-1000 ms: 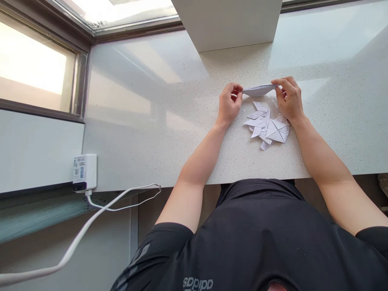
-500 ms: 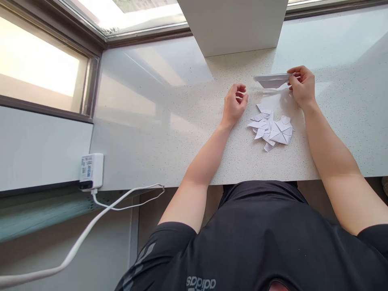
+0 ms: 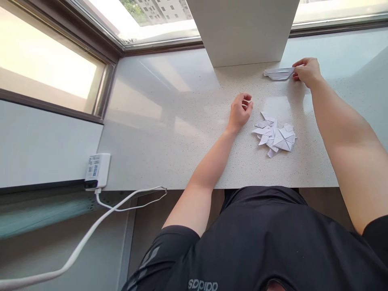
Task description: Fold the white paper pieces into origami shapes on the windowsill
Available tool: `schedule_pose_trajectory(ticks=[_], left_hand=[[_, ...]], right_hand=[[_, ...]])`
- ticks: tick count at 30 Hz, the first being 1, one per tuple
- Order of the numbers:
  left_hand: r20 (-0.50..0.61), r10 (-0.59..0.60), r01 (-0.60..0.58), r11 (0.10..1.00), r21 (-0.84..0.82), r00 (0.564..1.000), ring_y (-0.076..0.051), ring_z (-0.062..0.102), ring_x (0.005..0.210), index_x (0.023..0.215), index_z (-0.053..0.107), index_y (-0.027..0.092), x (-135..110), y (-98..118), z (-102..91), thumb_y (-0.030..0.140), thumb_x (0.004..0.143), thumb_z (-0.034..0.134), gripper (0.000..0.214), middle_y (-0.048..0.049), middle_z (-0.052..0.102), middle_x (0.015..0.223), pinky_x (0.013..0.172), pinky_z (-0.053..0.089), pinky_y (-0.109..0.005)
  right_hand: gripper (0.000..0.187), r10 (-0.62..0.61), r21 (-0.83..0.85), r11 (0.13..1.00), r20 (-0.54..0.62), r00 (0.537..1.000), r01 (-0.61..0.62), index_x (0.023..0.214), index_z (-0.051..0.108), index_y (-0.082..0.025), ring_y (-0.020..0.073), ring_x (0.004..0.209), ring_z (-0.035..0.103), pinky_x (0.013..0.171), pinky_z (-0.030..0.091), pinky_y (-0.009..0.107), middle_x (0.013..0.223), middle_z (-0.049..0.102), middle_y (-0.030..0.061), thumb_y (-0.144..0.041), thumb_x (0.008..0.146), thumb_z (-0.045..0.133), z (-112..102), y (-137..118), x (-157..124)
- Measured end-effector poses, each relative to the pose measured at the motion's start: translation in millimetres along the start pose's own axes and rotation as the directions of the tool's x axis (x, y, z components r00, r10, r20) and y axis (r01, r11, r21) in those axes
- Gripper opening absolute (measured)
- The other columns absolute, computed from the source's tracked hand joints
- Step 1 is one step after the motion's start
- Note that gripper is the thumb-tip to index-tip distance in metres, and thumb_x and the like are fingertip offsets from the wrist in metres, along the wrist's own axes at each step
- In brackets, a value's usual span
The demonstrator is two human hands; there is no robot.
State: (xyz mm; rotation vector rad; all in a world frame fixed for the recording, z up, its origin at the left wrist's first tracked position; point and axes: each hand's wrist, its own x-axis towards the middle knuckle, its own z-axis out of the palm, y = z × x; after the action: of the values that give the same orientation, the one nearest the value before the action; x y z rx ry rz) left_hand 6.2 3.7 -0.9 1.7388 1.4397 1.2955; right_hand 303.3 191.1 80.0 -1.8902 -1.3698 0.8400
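In the head view, a bright window corner at the far left, with dark brown window frames (image 3: 91, 34) and pale buildings (image 3: 166, 10) outside the far glass. Below, a glossy, pale, finely speckled counter (image 3: 169, 149) streaked with soft reflections. At the far middle, a smooth white upright block (image 3: 247, 32), straight-edged, standing on the counter.

At the near edge, a black shirt (image 3: 273, 234) with grey lettering. From its left sleeve, an arm slanted far and rightward, bent slightly at the elbow, ending in the left hand (image 3: 240, 112): fingers loosely curled, a narrow gap between thumb and fingertips. From the right sleeve, an arm stretched farther out and angled inward, ending in the right hand (image 3: 307, 72): thumb and fingers pinched on the right end of a folded paper strip (image 3: 279, 74). Strip long and flat, slanted at the ends, just nearer than the block and right of its middle; contact with the counter impossible to tell.

Between the arms, right of the left hand, a heap of folded papers (image 3: 284, 140): white, matte, sharply creased, with pointed flaps at left and a squarish piece with radiating folds at right.

At the near left, a white plastic box (image 3: 101, 169) with a printed label, and a smooth white cable (image 3: 81, 244) looped beside it.
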Motion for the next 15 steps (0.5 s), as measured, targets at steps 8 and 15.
schedule_pose_trajectory(ticks=[8,15], left_hand=[[-0.013,0.0,0.0,1.0,0.0,1.0,-0.025,0.083,0.11,0.13,0.082,0.029,0.7,-4.3,3.9,0.05,0.125,0.077,0.022,-0.0147,0.088,0.135,0.096,0.075,-0.045],[-0.02,-0.007,0.007,1.0,-0.015,1.0,-0.025,0.083,0.106,0.129,0.082,0.029,1.0,-7.2,6.7,0.043,0.124,0.078,0.016,-0.0147,0.088,0.135,0.095,0.075,-0.045]], right_hand=[[0.019,-0.033,-0.161,0.986,0.068,0.997,0.043,0.113,0.079,0.015,0.0302,0.113,0.095,0.098,0.066,0.042,0.124,0.088,0.0312,0.004,0.115,0.064,-9.6,-22.3,-5.5],[0.019,-0.045,-0.207,0.977,0.023,0.999,0.049,0.11,0.082,0.014,0.0339,0.115,0.096,0.098,0.068,0.045,0.12,0.089,0.0323,0.005,0.111,0.065,-3.8,-24.8,0.1]])
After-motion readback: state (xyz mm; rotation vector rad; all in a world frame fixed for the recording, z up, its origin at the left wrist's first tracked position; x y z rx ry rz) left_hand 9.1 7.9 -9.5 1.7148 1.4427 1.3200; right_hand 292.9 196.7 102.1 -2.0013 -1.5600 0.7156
